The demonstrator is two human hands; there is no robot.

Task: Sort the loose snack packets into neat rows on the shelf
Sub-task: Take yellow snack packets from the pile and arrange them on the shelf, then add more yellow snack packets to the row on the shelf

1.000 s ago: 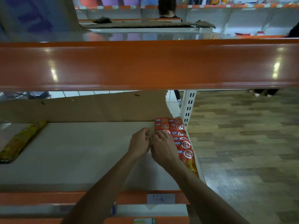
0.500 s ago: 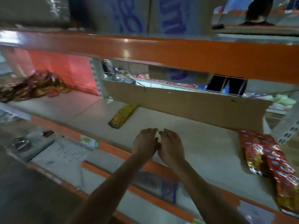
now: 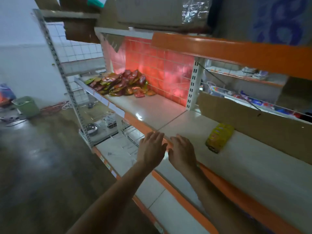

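Red packets (image 3: 121, 83) heaped at eleven o'clock came into view as I turned left; left hand (image 3: 151, 149) and right hand (image 3: 182, 152) empty, fingers spread, ready to fetch more.

Open shelf (image 3: 148, 110) between packet heap (image 3: 118, 83) and yellow packet (image 3: 219, 138), cardboard wall (image 3: 244, 119) behind

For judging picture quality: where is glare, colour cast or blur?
Head view: white glare on the pale shelf board; red glow on the tiled back wall behind the heap of red and yellow snack packets; left hand and right hand slightly blurred.
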